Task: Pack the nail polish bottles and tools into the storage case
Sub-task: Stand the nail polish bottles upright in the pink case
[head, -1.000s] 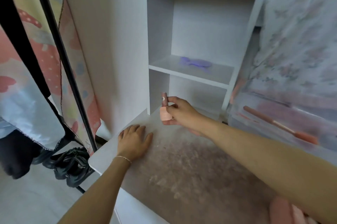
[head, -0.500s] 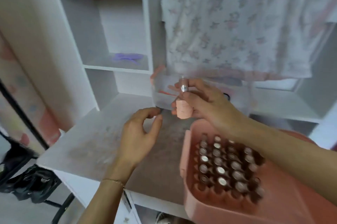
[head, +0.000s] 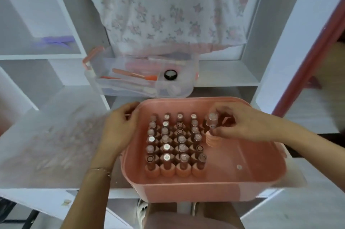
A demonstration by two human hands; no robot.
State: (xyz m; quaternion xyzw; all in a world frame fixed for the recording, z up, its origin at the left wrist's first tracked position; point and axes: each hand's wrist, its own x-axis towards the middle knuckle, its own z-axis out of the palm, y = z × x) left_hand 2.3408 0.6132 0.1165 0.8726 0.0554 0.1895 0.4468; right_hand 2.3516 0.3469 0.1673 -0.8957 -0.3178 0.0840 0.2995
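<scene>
I see white shelving behind a pale bench [head: 56, 135], with a flowered cloth [head: 168, 4] hanging above the pink storage case [head: 214, 189], which sits at the bench's near edge. I take that case as my landmark. Inside it, toward its left half, nail polish bottles [head: 173, 146] stand upright in close rows, caps up. My right hand [head: 248, 124] reaches in over the case's far right part, and its fingers [head: 220, 131] pinch one more nail polish bottle [head: 211, 128] by the cap, the ribbed pink body hanging just to the right of the filled rows; I cannot tell whether its base touches the case floor. My left hand [head: 119, 128] is at the case's far left corner, fingers curled around the rim there, gripping it. Behind the case, on a shelf, is a clear tray [head: 186, 90] with a pink handle at its left end; it holds pink stick-like tools [head: 134, 75] and a small round black-rimmed jar [head: 170, 74]. Far to the left of the case, a purple item [head: 56, 40] lies on another shelf, too blurred to identify.
</scene>
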